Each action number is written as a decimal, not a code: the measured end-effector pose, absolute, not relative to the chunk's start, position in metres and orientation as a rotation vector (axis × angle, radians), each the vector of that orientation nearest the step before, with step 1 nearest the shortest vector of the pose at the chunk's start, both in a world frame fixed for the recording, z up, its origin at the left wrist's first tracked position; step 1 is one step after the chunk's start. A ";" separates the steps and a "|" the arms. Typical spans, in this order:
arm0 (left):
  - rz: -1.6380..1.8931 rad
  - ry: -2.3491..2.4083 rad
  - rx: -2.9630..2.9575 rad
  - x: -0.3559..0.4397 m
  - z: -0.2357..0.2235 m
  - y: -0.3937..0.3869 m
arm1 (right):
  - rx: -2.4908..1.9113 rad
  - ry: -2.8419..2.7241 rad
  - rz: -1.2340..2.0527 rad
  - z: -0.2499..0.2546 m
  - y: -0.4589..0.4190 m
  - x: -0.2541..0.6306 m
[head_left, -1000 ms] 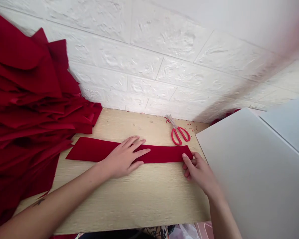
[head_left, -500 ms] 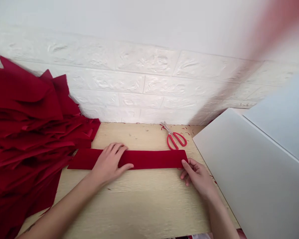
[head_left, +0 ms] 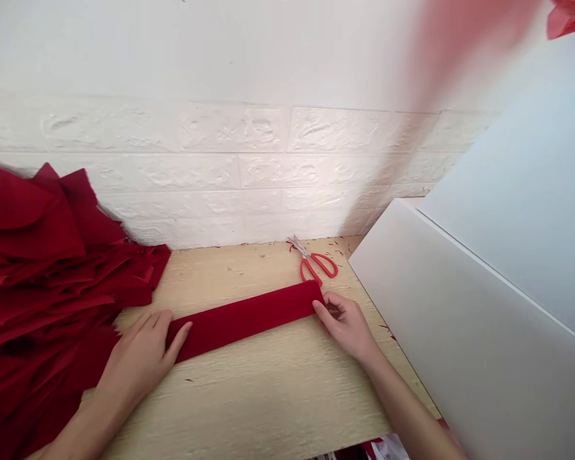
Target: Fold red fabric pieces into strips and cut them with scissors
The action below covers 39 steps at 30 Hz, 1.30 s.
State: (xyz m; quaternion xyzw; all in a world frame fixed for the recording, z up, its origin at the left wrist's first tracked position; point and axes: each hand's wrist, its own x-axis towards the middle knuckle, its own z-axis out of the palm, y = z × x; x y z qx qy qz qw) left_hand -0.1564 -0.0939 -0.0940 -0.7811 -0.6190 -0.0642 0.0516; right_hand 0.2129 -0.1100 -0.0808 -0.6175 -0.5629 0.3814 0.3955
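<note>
Left hand [head_left: 137,361] lies open and flat on the left end of a red felt strip [head_left: 244,319]; right hand [head_left: 345,327] pinches its right end, thumb on top; strip slants across the desk [head_left: 263,396] between both hands; red-handled scissors [head_left: 314,265] just beyond right hand; pile of red felt pieces [head_left: 43,287] beside left hand.

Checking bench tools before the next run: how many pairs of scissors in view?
1. A pair of red-handled scissors lies on the pale wooden tabletop, by the white brick-textured wall, behind the red felt strip. More could be hidden under the red fabric pile.
</note>
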 end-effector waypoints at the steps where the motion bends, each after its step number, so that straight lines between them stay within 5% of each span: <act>1: -0.194 -1.892 -2.363 -0.159 -0.094 -0.099 | -1.548 -1.465 0.951 -0.081 -0.103 0.212; 8: -0.218 -1.728 -2.248 -0.149 -0.089 -0.104 | -1.441 -1.569 0.859 -0.089 -0.062 0.205; 20: -1.062 -1.605 -3.334 0.015 -0.079 -0.007 | -1.389 -1.816 0.622 -0.090 -0.066 0.206; 30: -1.428 -1.629 -3.298 0.014 -0.096 -0.006 | -1.452 -1.565 0.841 -0.097 -0.059 0.203; 39: -1.720 -1.569 -3.222 0.013 -0.099 -0.006 | -1.448 -1.557 0.660 -0.104 -0.047 0.187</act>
